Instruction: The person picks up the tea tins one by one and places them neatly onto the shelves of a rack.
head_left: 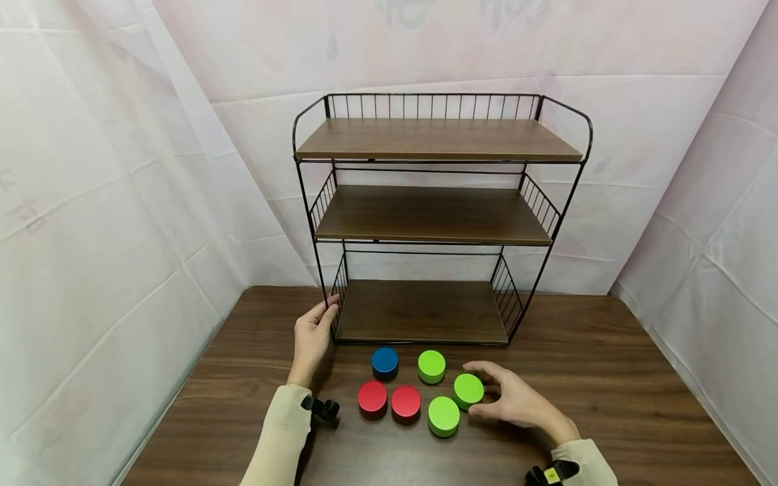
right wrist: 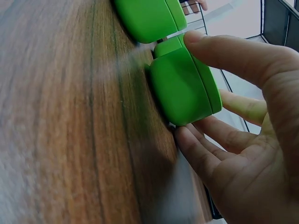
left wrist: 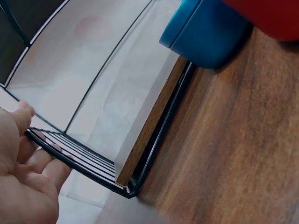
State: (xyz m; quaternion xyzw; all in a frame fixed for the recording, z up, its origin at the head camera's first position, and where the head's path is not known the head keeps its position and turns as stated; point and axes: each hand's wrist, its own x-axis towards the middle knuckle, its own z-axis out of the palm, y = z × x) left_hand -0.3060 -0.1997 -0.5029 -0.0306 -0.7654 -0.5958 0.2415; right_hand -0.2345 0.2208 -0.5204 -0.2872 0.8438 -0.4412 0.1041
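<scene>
My left hand (head_left: 313,337) grips the left side frame of a three-tier black wire shelf rack (head_left: 422,314) with brown boards. In the left wrist view its thumb and fingers (left wrist: 58,173) lie on either side of the wire side. My right hand (head_left: 515,399) curls round the rightmost green lidded round box (head_left: 469,391), which stands on the table; the thumb and fingers (right wrist: 198,151) lie close about its sides. Two more green round boxes, a rear one (head_left: 431,366) and a front one (head_left: 444,416), stand beside it.
A blue round box (head_left: 385,363) and two red ones, left (head_left: 373,399) and right (head_left: 406,404), stand in front of the rack on the brown wood table (head_left: 206,412). White cloth (head_left: 134,202) hangs behind and at both sides.
</scene>
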